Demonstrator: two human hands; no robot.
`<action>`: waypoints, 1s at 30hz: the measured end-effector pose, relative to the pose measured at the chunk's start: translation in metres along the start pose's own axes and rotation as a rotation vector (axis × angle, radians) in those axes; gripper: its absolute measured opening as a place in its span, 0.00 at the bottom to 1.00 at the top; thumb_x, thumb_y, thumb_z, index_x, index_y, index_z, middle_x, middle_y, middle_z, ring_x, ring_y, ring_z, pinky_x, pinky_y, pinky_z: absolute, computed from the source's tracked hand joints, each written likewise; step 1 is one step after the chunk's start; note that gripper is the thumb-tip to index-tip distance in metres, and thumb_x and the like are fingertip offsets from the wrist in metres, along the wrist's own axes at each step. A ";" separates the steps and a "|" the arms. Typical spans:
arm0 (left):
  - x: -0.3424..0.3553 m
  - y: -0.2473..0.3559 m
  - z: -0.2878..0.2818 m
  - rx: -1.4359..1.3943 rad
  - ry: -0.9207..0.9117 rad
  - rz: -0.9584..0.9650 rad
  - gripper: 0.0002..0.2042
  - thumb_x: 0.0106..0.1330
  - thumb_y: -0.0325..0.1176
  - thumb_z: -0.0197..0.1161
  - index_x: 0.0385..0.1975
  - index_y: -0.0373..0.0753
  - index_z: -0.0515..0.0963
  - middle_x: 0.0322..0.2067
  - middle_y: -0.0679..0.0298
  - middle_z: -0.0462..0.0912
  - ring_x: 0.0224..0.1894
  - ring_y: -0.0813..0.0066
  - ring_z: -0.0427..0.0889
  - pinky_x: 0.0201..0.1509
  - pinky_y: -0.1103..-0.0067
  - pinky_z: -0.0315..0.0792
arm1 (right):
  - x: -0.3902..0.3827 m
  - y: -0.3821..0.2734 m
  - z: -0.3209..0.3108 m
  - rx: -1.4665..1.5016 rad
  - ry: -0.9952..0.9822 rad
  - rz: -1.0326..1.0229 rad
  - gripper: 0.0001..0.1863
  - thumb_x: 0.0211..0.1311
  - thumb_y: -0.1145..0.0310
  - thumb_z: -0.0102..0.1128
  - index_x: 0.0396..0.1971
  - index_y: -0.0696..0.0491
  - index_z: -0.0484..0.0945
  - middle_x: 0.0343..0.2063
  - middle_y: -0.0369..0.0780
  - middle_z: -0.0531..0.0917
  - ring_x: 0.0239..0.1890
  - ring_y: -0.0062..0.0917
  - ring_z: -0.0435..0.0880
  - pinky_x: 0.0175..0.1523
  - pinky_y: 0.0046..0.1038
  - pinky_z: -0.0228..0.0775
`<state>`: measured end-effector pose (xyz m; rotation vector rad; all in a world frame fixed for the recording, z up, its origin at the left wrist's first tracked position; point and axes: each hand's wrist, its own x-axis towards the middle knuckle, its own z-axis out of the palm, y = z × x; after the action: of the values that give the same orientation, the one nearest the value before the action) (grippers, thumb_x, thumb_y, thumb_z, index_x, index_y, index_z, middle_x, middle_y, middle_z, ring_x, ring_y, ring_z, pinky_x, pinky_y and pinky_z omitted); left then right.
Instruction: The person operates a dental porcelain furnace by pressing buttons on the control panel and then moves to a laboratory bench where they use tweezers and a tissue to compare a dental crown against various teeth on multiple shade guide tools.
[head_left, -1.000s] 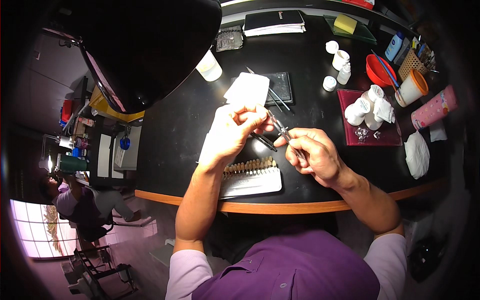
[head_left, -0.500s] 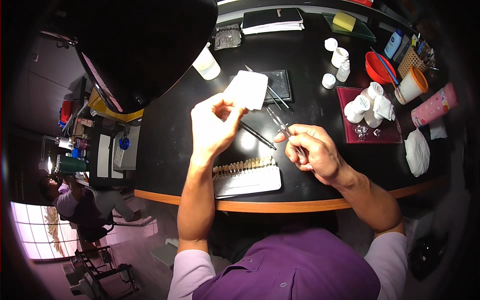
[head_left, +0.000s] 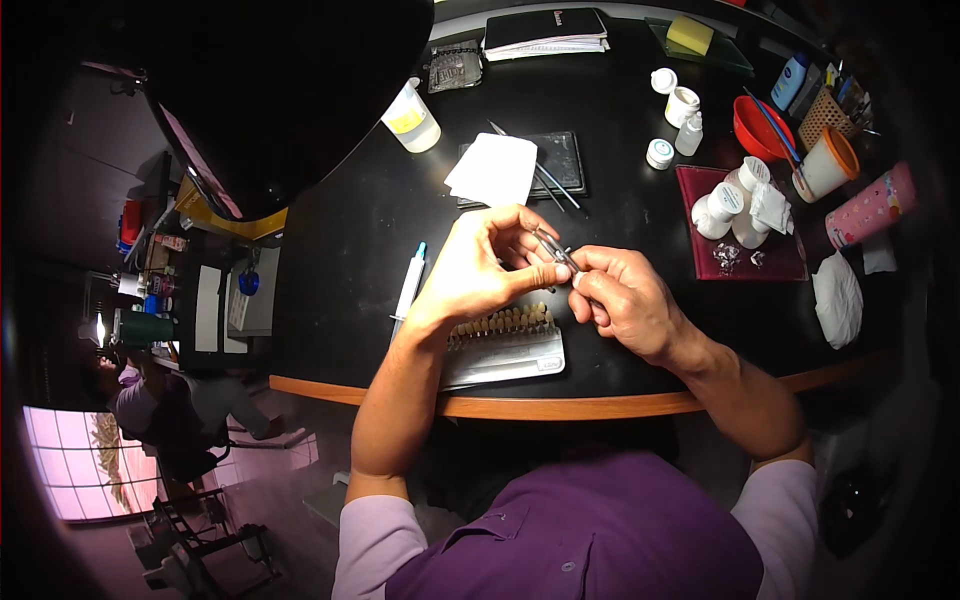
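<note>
My right hand [head_left: 625, 300] grips slim metal tweezers [head_left: 566, 256] above the desk. My left hand [head_left: 490, 262] curls in from the other side, thumb and fingers closed about the tip end of the same tool; any small piece between the tips is hidden. White paper sheets [head_left: 497, 170] lie on a black slab [head_left: 562, 160] just beyond the left hand. Thin pointed tools [head_left: 553, 185] rest across that slab. Under my hands, tooth-shaped shade tabs [head_left: 515, 322] stand in a row in a white holder [head_left: 510, 362]. A white syringe-like tube with a blue tip [head_left: 411, 283] lies beside my left wrist.
A dark lamp hood [head_left: 280, 90] juts in at the upper left, near a plastic cup [head_left: 411, 122]. On the right stand white jars [head_left: 722, 203] on a red tray [head_left: 700, 268], a red bowl [head_left: 755, 132] and a pink bottle [head_left: 870, 207]. Another person [head_left: 165, 410] sits far left.
My left hand has let go of the white paper, now on the slab, and has come right and nearer to the tweezers in my right hand. The blue-tipped tube has come into sight.
</note>
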<state>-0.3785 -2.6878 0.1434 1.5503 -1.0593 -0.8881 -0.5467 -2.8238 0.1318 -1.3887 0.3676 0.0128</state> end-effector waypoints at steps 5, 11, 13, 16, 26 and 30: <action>0.000 -0.003 -0.001 -0.278 0.004 -0.033 0.11 0.62 0.25 0.73 0.41 0.30 0.80 0.30 0.61 0.86 0.35 0.75 0.86 0.43 0.81 0.80 | 0.000 0.002 0.001 -0.145 0.025 -0.116 0.13 0.67 0.69 0.45 0.29 0.59 0.77 0.20 0.33 0.78 0.25 0.13 0.73 0.33 0.21 0.65; 0.000 0.000 -0.002 -0.075 0.025 0.015 0.11 0.62 0.26 0.73 0.39 0.29 0.81 0.29 0.60 0.86 0.34 0.75 0.87 0.42 0.79 0.80 | 0.000 0.001 0.001 -0.078 -0.025 -0.085 0.10 0.71 0.70 0.45 0.37 0.57 0.77 0.21 0.30 0.77 0.20 0.06 0.65 0.22 0.13 0.57; 0.000 0.005 0.001 0.001 0.027 0.032 0.11 0.62 0.27 0.73 0.39 0.29 0.81 0.28 0.60 0.86 0.34 0.75 0.87 0.42 0.79 0.80 | 0.001 0.003 0.002 -0.092 -0.010 -0.099 0.11 0.69 0.70 0.46 0.33 0.58 0.77 0.21 0.31 0.78 0.22 0.09 0.69 0.27 0.17 0.61; 0.001 0.003 0.002 0.068 0.036 0.035 0.12 0.61 0.28 0.74 0.40 0.29 0.82 0.28 0.60 0.86 0.32 0.77 0.86 0.41 0.80 0.79 | 0.001 0.003 0.001 -0.129 0.019 -0.111 0.13 0.67 0.69 0.46 0.29 0.59 0.78 0.20 0.33 0.79 0.24 0.13 0.73 0.32 0.21 0.66; -0.002 0.009 0.003 0.169 0.039 0.023 0.19 0.59 0.31 0.77 0.48 0.31 0.83 0.31 0.62 0.89 0.36 0.79 0.87 0.43 0.82 0.78 | 0.000 0.001 0.002 -0.105 0.040 -0.092 0.14 0.65 0.68 0.48 0.24 0.58 0.78 0.19 0.33 0.78 0.24 0.13 0.73 0.32 0.22 0.65; -0.001 0.006 0.005 -0.062 0.077 -0.028 0.23 0.58 0.32 0.78 0.52 0.32 0.81 0.31 0.62 0.88 0.36 0.81 0.86 0.43 0.82 0.78 | 0.002 0.003 0.000 -0.137 0.037 -0.099 0.13 0.64 0.68 0.48 0.24 0.58 0.78 0.19 0.33 0.78 0.24 0.13 0.73 0.32 0.22 0.65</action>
<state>-0.3844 -2.6893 0.1482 1.5385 -0.9490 -0.8650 -0.5457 -2.8239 0.1283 -1.5429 0.3335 -0.0707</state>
